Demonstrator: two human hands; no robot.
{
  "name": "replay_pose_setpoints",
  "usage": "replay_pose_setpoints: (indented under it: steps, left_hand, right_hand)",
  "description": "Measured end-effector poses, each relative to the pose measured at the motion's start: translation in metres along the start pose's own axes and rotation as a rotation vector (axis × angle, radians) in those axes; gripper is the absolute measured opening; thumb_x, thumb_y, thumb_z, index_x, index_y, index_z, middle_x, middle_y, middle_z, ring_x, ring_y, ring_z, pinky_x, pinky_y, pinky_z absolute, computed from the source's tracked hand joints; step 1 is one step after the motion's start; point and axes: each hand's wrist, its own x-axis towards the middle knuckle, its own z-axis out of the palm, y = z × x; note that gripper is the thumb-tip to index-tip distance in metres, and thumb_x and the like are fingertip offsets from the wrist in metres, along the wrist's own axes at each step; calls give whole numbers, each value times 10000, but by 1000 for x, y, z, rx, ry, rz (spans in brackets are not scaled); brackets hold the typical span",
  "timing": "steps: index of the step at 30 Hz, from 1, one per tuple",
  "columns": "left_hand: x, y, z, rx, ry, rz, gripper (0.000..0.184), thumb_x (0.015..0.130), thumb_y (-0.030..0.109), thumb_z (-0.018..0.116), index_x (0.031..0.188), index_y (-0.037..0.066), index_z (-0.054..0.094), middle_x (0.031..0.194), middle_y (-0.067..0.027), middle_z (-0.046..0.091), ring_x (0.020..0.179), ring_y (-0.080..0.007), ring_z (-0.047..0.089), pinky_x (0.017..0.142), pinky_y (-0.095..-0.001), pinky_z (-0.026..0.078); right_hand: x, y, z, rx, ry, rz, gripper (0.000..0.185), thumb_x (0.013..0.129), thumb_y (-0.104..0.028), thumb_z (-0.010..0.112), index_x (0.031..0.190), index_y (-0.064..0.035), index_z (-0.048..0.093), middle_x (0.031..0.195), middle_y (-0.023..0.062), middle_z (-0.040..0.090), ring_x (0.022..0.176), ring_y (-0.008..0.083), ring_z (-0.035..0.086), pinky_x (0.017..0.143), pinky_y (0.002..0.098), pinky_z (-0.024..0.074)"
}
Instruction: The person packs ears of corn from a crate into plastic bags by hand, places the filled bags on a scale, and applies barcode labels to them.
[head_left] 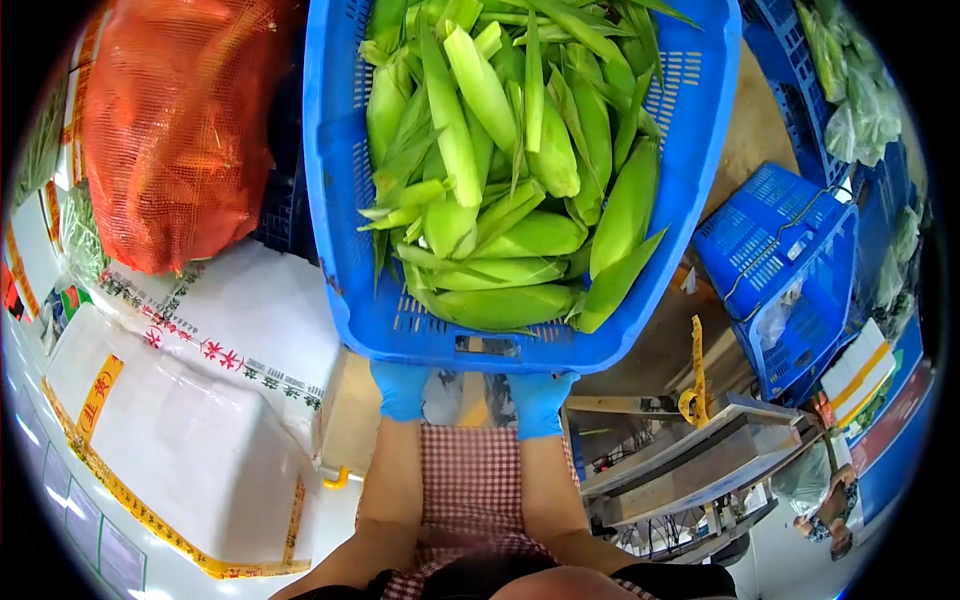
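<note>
A large blue plastic basket with slotted walls takes up the top middle of the head view. Inside it lies a heap of green corn ears in their husks, with some loose leaves among them. My left hand, in a blue glove, holds the basket's near side, left of the slotted handle. My right hand, gloved the same way, grips that side on the right. Both hands have their fingers hidden by the basket, and both arms stretch forward.
A red mesh sack and white foam boxes stand at left. To the right are another blue basket, a yellow tape strip and a metal-edged stand. Another person appears at the lower right.
</note>
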Motion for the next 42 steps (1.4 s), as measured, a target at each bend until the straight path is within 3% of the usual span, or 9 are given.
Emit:
replay_pose_setpoints:
  steps: [6,9,13,19,28,31,35,38,42]
  left_hand:
    - [41,12,68,1711,-97,656,527,816,207,591,1257,3,386,1240,-141,476,1098,-248,484,926,-349,401]
    - [51,22,143,1418,-102,1000,551,766,199,651,1224,-5,425,1189,-138,516,1044,-256,519,886,-332,421]
    - [66,15,171,-181,-472,-34,554,849,411,529,1256,53,416,1306,-101,420,1172,-243,415,961,-389,346]
    - [-89,-57,102,1142,-479,-257,463,903,335,442,1251,30,437,1267,-99,470,1176,-228,432,977,-345,338]
    - [-247,24,-54,1846,-822,-265,326,864,228,493,1093,7,564,1034,-91,591,938,-193,555,812,-299,426]
    - [-270,76,-64,1996,-438,-255,368,864,285,439,1137,64,546,1113,-69,575,990,-193,538,804,-304,413]
    - [-274,125,-95,2040,-153,-324,409,858,310,409,1222,130,458,1068,-33,582,875,-176,553,711,-312,414]
    - [-276,139,-138,2093,-54,-342,258,848,284,429,1025,131,538,902,-16,581,764,-160,531,633,-289,400]
    - [-334,42,-159,2247,-455,-375,196,839,239,475,816,90,601,752,-12,573,678,-119,512,582,-258,386]
  right_hand:
    - [25,-13,66,-40,-318,-4,736,813,-671,261,1320,-145,351,1381,68,326,1228,287,330,1018,469,263]
    - [22,-9,131,-124,-561,-13,724,816,-661,280,1319,-145,352,1382,74,323,1225,282,340,1002,465,279]
    - [41,-43,136,-540,-485,120,781,836,-662,223,1339,-70,306,1367,105,348,1247,263,333,1009,464,261]
    - [-109,-56,19,-854,-382,24,483,903,-385,435,1194,-4,492,1193,124,523,1093,230,501,951,346,373]
    - [-482,-123,-215,-919,-212,-542,378,882,-280,519,1138,-6,558,1116,97,581,999,159,545,916,278,397]
    - [-561,-114,-278,-714,-326,-660,359,884,-285,513,1122,-23,576,1115,81,585,1033,162,527,944,281,371]
    - [-535,-59,-420,-913,-271,-695,368,862,-313,520,1077,-24,595,1086,129,595,1018,215,540,923,317,387]
    - [-514,-23,-544,-932,258,-479,409,787,-373,547,1007,-35,614,1001,166,609,900,264,588,822,358,447]
    - [-425,26,-662,-758,685,-410,491,788,-355,512,1167,-43,518,1197,188,509,1104,284,493,912,357,390]
